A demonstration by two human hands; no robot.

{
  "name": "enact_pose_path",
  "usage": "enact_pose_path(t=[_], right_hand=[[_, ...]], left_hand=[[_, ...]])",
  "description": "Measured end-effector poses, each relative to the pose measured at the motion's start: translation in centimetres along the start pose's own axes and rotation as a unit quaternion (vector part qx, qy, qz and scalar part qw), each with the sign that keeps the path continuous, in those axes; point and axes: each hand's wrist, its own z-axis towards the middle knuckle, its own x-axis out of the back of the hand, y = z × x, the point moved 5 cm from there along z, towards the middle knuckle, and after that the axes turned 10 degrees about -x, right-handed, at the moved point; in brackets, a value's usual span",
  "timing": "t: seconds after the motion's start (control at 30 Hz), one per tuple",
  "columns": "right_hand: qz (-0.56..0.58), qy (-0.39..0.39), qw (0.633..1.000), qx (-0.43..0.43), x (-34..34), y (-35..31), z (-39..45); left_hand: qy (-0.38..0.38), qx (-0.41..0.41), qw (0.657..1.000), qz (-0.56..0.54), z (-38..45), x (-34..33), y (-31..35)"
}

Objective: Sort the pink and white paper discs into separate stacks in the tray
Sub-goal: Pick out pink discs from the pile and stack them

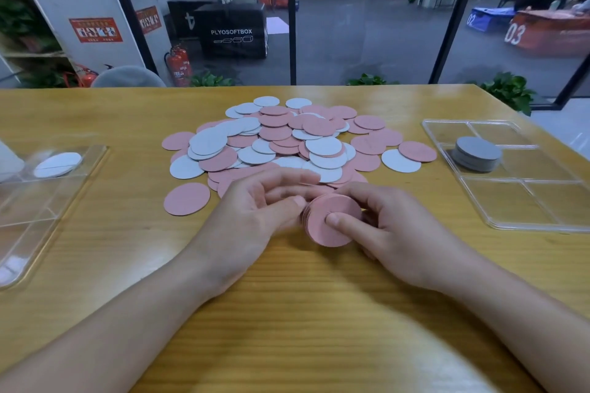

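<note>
A loose heap of pink and white paper discs (287, 140) covers the middle of the wooden table (95, 112). Just in front of it, my right hand (392, 233) holds a small stack of pink discs (335, 220), thumb pressed on top. My left hand (252, 217) touches the stack's left edge with thumb and fingertips. One pink disc (186, 199) lies alone at the heap's near left. The clear tray (526, 201) on the right holds a stack of white discs (477, 154), which look grey in shadow, in a middle compartment.
A second clear tray (35, 217) lies at the left edge with white discs (57, 164) in its far compartment. Glass wall and plants stand behind the table's far edge. People move in the gym beyond the glass.
</note>
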Motion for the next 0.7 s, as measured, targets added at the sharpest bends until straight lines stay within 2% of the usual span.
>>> enact_pose_path(t=[0.03, 0.1, 0.13, 0.27, 0.43, 0.57, 0.7], right_hand=[[-0.015, 0.016, 1.0, 0.007, 0.0, 0.0, 0.0], [-0.021, 0.039, 0.999, 0.022, 0.0, -0.1, -0.1], [-0.02, 0.048, 0.998, 0.032, 0.0, -0.2, -0.2], [-0.02, 0.071, 0.995, 0.069, -0.6, -0.8, -0.3], [-0.11, 0.021, 0.993, 0.04, -2.3, -0.5, -0.2], [-0.143, 0.002, 0.989, 0.034, -2.4, -0.9, -0.2], [-0.067, 0.016, 0.996, 0.058, -1.5, -1.5, -0.7]], left_hand=[[-0.014, -0.03, 0.995, 0.095, 0.0, 0.4, 0.5], [-0.061, -0.073, 0.953, 0.286, -0.1, 0.6, 1.3], [-0.077, -0.079, 0.937, 0.33, -0.1, 0.5, 1.5], [-0.072, -0.081, 0.939, 0.325, -0.3, 0.1, 1.6], [-0.099, -0.049, 0.924, 0.366, -0.3, 0.3, 0.4], [-0.114, -0.034, 0.938, 0.327, -0.1, 0.7, 0.2], [-0.109, -0.007, 0.953, 0.281, 0.1, 1.0, 0.2]])
